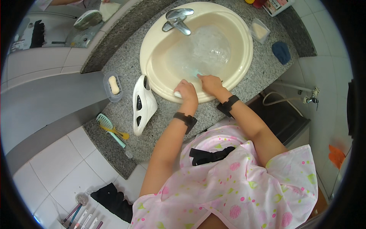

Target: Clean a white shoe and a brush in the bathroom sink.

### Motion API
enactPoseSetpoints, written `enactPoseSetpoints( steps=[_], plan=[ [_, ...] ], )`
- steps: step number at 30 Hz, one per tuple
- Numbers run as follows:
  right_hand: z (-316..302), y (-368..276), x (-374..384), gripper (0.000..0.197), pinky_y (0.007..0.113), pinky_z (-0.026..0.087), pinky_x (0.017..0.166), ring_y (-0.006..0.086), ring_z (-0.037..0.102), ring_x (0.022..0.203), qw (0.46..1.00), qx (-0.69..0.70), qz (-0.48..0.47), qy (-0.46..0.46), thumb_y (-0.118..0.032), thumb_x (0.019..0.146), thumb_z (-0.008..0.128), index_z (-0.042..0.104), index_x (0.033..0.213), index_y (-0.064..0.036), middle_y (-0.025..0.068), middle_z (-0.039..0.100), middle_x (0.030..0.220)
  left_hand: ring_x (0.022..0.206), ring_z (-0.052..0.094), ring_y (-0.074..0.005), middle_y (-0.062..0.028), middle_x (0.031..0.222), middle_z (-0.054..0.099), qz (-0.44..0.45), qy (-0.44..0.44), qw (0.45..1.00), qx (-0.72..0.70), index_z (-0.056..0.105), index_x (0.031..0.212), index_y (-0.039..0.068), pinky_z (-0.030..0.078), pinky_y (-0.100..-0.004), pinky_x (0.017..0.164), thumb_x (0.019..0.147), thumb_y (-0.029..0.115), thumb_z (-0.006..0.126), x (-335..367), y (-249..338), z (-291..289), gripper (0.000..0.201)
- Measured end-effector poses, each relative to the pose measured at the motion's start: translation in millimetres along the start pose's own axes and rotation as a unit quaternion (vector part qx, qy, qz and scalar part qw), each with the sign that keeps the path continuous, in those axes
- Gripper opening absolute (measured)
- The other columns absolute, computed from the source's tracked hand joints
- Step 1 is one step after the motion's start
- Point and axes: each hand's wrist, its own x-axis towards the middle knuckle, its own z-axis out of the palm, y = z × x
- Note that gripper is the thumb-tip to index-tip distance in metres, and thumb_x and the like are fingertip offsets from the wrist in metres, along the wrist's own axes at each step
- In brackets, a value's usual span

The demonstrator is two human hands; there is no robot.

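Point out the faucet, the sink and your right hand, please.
Faucet (177, 16): head view, on its body.
Sink (146, 53): head view, on its left rim.
Right hand (212, 84): head view, back of the hand.

From where I sit at the feed, I see a speckled grey granite counter (207, 114) curving across the middle of the frame. The cream oval sink (146, 49) is set into it, top centre. Left of centre I have a white shell with dark openings (145, 105), beside the sink's rim, and a clear soap dish (106, 84) farther left. Lower left, a mint hairbrush (106, 121) lies crossed by a yellow utensil (123, 134), near a small clear piece (129, 154). Upper right, I make out a clear tub (268, 27) and a dark blue pad (281, 52).
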Motion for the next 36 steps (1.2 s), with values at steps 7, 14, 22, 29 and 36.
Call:
enactPoseSetpoints(
  steps=[7,14,22,29,36],
  plan=[
    [-4.4,4.3,1.2,0.042,0.043,0.052,0.074,0.031,0.066,0.085,1.0,-0.007,-0.001,0.013,-0.015,0.089,0.045,0.058,0.129,-0.0201,0.0133,0.069,0.09,0.09,0.064,-0.0321,-0.0154,0.11,0.056,-0.007,-0.002,1.0,-0.004,0.063,0.111,0.008,0.053,-0.053,0.071,0.083,0.023,0.062,2.1,-1.1,2.7,0.032],
    [-0.3,6.8,4.7,0.041,0.042,0.052,0.074,0.0306,0.066,0.085,0.999,-0.021,0.034,0.033,-0.013,0.089,0.045,0.059,0.127,-0.0176,0.0129,0.069,0.09,0.091,0.064,-0.0323,-0.015,0.112,0.056,-0.009,-0.001,1.0,0.006,0.064,0.11,0.007,0.053,-0.0525,0.072,0.082,0.023,0.063,-1.8,-0.6,-3.1,0.031],
    [-3.7,9.4,0.7,0.04,0.041,0.052,0.07,0.0303,0.066,0.084,0.998,-0.025,0.008,0.057,-0.009,0.086,0.046,0.06,0.124,-0.0118,0.011,0.069,0.088,0.094,0.063,-0.0317,-0.0144,0.115,0.055,0.005,-0.021,1.0,0.006,0.064,0.111,0.008,0.053,-0.0517,0.073,0.083,0.021,0.062,-4.9,-2.0,-7.0,0.031],
    [-3.4,7.5,5.1,0.042,0.041,0.052,0.065,0.0286,0.067,0.077,0.995,-0.065,0.035,0.068,-0.01,0.086,0.047,0.058,0.126,-0.0136,0.0127,0.069,0.081,0.091,0.063,-0.0319,-0.0134,0.112,0.057,-0.028,0.002,1.0,0.008,0.066,0.107,0.008,0.053,-0.0527,0.07,0.082,0.021,0.062,-2.3,1.5,-3.0,0.028],
    [7.4,4.2,4.0,0.038,0.04,0.053,0.059,0.0281,0.069,0.074,0.995,-0.038,-0.034,0.088,-0.009,0.087,0.047,0.058,0.123,-0.0071,0.0134,0.069,0.081,0.09,0.064,-0.0319,-0.0137,0.112,0.057,-0.007,0.002,1.0,0.014,0.065,0.111,0.009,0.052,-0.0537,0.069,0.083,0.022,0.061,-2.3,1.5,-0.5,0.031]
  ],
)
